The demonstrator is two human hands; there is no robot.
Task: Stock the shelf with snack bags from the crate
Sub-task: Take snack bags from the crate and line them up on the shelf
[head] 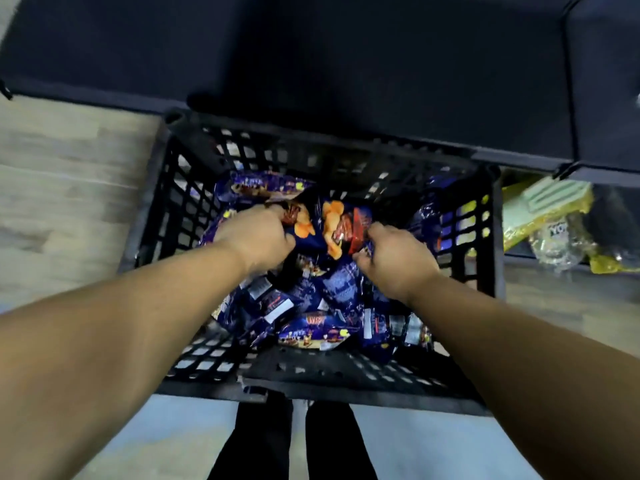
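A black lattice crate (pixel 166 188) stands on the floor below me, holding several dark blue snack bags (pixel 311 330) in a loose pile. Both my hands are down inside it. My left hand (pixel 256 237) grips the left side of a blue snack bag (pixel 329 223) printed with orange chips. My right hand (pixel 394 258) pinches that same bag's right side. The bag is crumpled between the two hands, on top of the pile. The dark shelf (pixel 346 64) spans the view just beyond the crate.
Yellow packets (pixel 547 209) lie on a lower level at the right, under the shelf's edge. Pale wood-pattern floor (pixel 69 188) shows left of the crate. My legs in dark trousers (pixel 294 441) stand right behind the crate's near wall.
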